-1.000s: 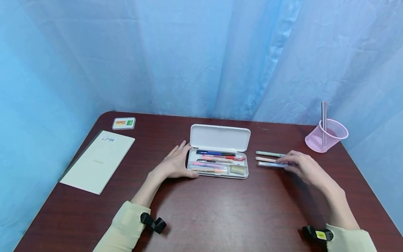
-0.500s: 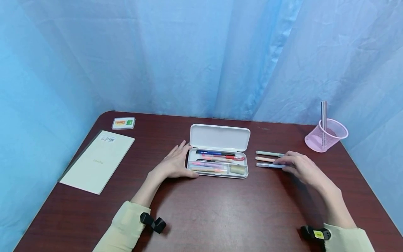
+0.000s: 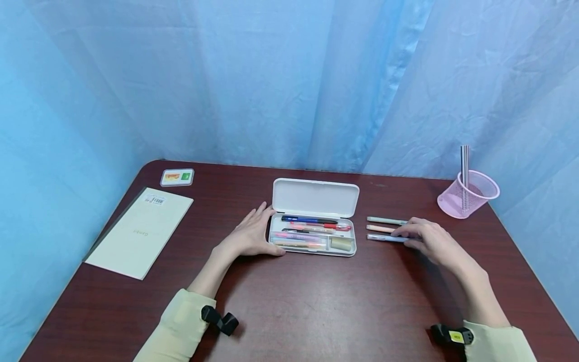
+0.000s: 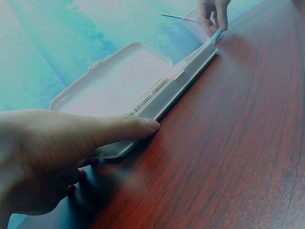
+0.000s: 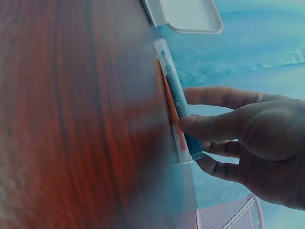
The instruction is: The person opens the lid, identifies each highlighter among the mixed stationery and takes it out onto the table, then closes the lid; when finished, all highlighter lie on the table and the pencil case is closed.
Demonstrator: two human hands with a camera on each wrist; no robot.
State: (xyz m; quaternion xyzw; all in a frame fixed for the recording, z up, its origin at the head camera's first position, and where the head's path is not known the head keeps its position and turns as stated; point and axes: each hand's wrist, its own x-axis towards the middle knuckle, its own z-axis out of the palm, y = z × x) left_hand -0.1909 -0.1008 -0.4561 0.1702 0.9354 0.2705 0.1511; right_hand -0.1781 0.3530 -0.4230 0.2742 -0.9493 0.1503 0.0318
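Observation:
A white pencil case (image 3: 315,197) lies with its lid raised near the table's middle, holding several pens and a beige block (image 3: 341,244). My left hand (image 3: 248,235) grips its left end, the thumb along the front wall and the other fingers at the back. To the case's right, three highlighters lie side by side: green (image 3: 386,220), orange (image 3: 379,229) and blue (image 3: 384,238). My right hand (image 3: 436,245) pinches the blue one near its right end, thumb on the near side. In the right wrist view, the orange highlighter (image 5: 181,140) shows beside the blue one (image 5: 177,95).
A pink mesh pen cup (image 3: 469,196) leans tilted at the back right, with striped sticks (image 3: 465,173) in it. On the left lie a cream notebook (image 3: 140,232) and a small white case (image 3: 177,177) with a coloured label. Blue curtains (image 3: 289,85) hang behind the table.
My right hand has shifted slightly left, and the blue highlighter has slid left until its left end lines up with the other two. The left hand and pencil case have stayed put.

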